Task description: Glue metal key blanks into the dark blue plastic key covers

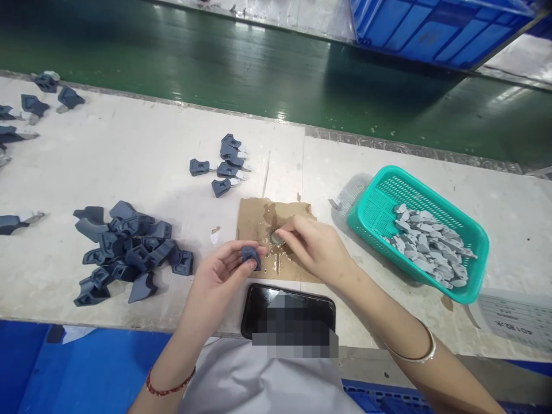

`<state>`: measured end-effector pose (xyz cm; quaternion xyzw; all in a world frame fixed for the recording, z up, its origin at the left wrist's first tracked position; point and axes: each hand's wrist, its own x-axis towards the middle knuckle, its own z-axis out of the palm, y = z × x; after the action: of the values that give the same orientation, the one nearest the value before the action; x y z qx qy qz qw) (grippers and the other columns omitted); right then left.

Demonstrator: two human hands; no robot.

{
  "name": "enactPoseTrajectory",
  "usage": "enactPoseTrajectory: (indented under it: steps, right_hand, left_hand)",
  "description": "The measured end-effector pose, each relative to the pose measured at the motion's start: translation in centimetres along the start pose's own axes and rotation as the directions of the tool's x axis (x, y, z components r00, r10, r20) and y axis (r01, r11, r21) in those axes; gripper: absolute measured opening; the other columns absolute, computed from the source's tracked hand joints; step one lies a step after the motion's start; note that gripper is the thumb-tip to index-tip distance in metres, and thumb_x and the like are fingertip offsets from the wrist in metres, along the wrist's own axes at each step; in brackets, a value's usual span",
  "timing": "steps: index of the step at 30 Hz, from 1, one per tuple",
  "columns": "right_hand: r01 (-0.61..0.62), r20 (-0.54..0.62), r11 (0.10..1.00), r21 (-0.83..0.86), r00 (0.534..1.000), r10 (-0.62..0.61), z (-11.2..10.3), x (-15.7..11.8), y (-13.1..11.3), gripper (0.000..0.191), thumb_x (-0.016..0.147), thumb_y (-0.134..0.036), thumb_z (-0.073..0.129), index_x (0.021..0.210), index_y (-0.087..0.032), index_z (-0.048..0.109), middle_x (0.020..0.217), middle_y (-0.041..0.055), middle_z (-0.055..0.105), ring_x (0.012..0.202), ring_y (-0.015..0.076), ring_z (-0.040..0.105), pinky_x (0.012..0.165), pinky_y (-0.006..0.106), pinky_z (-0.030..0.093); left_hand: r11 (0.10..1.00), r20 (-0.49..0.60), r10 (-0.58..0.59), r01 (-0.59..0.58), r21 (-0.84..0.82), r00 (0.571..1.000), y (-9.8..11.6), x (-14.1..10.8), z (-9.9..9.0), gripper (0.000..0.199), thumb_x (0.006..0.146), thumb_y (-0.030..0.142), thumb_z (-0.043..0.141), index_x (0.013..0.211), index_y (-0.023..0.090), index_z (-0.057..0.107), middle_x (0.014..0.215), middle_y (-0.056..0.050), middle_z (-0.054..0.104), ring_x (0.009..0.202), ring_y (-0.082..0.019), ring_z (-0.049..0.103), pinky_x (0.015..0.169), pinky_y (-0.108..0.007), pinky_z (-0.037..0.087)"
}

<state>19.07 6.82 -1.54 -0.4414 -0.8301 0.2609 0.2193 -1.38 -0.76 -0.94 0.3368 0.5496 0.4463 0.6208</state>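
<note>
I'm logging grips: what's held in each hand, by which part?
Left hand: dark blue piece, thumb on its near side. Right hand: small greyish piece, apparently by its edge.

Open bench (pixel 284 167) past hands (pixel 215 276) (pixel 319 247), basket (pixel 476 270) (teal) rightward

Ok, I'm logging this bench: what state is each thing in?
Left hand: grip closed on a block
Cardboard: flat, wet in patches
Right hand: over cardboard, grip unclear
Basket: upright, part full of grey pieces
Phone: flat, screen dark, partly pixelated
Pile: blocks loosely heaped
Crate: upright, contents unclear
</note>
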Motion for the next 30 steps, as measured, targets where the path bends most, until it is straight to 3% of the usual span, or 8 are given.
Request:
enactPoseTrajectory:
  steps: [4,11,14,19,22,26,30]
  right_hand:
    - [-0.111,-0.062,0.978,0.178,0.990,0.123,-0.6,-0.1,-0.2,0.025,0.104,-0.035,0.054,0.081,-0.023,0.055,0.067,-0.0007,0.063,0.057,0.0136,0.054,0.060,0.027,0.040]
    - [-0.164,-0.045,0.969,0.183,0.984,0.175,-0.7,-0.3,0.2,0.022,0.101,-0.033,0.057,0.081,-0.022,0.056,0.065,-0.0021,0.061,0.054,0.0119,0.050,0.058,0.026,0.038]
    - [-0.182,-0.053,0.954,0.239,0.978,0.200,-0.7,-0.3,0.2,0.021,0.100,-0.031,0.058,0.081,-0.022,0.057,0.065,-0.0021,0.061,0.054,0.0114,0.049,0.056,0.026,0.036]
    - [-0.207,-0.052,0.789,0.578,0.956,0.289,-0.5,-0.7,-0.7,0.028,0.100,-0.039,0.061,0.079,-0.022,0.057,0.054,-0.0065,0.051,0.048,0.0102,0.043,0.050,0.025,0.034]
    - [-0.162,0.001,0.701,0.695,0.975,0.224,-0.2,-1.2,-1.8,0.025,0.101,-0.040,0.062,0.084,-0.022,0.059,0.057,-0.0066,0.052,0.050,0.0097,0.045,0.050,0.025,0.035]
    - [-0.074,0.037,0.633,0.771,0.997,0.071,0.0,-1.5,-3.2,0.015,0.105,-0.031,0.058,0.091,-0.023,0.059,0.070,-0.0035,0.067,0.056,0.0096,0.059,0.051,0.023,0.042]
    - [-0.116,0.118,0.592,0.798,0.992,0.036,0.1,-1.4,-3.7,0.016,0.106,-0.032,0.054,0.092,-0.024,0.054,0.073,-0.0018,0.073,0.065,0.0132,0.072,0.057,0.025,0.054]
  left_hand:
    - [0.997,0.024,0.067,-0.068,0.028,0.997,0.0,-0.5,0.4,0.013,0.092,0.028,0.073,0.102,0.022,0.077,0.104,-0.007,0.082,0.106,-0.018,0.076,0.095,-0.023,0.060]
    - [0.989,0.088,0.144,-0.145,0.003,0.986,-0.4,-0.9,0.9,0.013,0.099,0.030,0.066,0.107,0.026,0.075,0.105,-0.003,0.079,0.093,-0.013,0.074,0.080,-0.017,0.060]
    - [0.986,0.087,0.162,-0.165,0.025,0.983,-0.7,-1.0,0.8,0.013,0.099,0.030,0.066,0.109,0.027,0.075,0.103,-0.002,0.077,0.091,-0.012,0.072,0.081,-0.018,0.058]
    - [0.982,0.157,0.168,-0.179,0.057,0.973,-1.2,-1.2,0.4,0.017,0.103,0.033,0.061,0.114,0.029,0.072,0.098,0.001,0.073,0.084,-0.009,0.065,0.080,-0.017,0.053]
    - [0.987,0.224,0.132,-0.150,0.063,0.966,-1.2,-1.2,0.2,0.021,0.107,0.038,0.052,0.114,0.027,0.069,0.092,0.002,0.068,0.078,-0.009,0.059,0.074,-0.018,0.049]
    - [0.976,0.293,0.129,-0.174,0.130,0.947,-1.1,-1.3,0.2,0.026,0.109,0.040,0.045,0.107,0.024,0.066,0.086,0.002,0.063,0.074,-0.010,0.053,0.072,-0.022,0.044]
    - [0.970,0.305,0.124,-0.180,0.162,0.944,-1.2,-1.2,0.3,0.028,0.109,0.041,0.043,0.103,0.023,0.064,0.083,0.003,0.059,0.073,-0.011,0.051,0.071,-0.024,0.041]
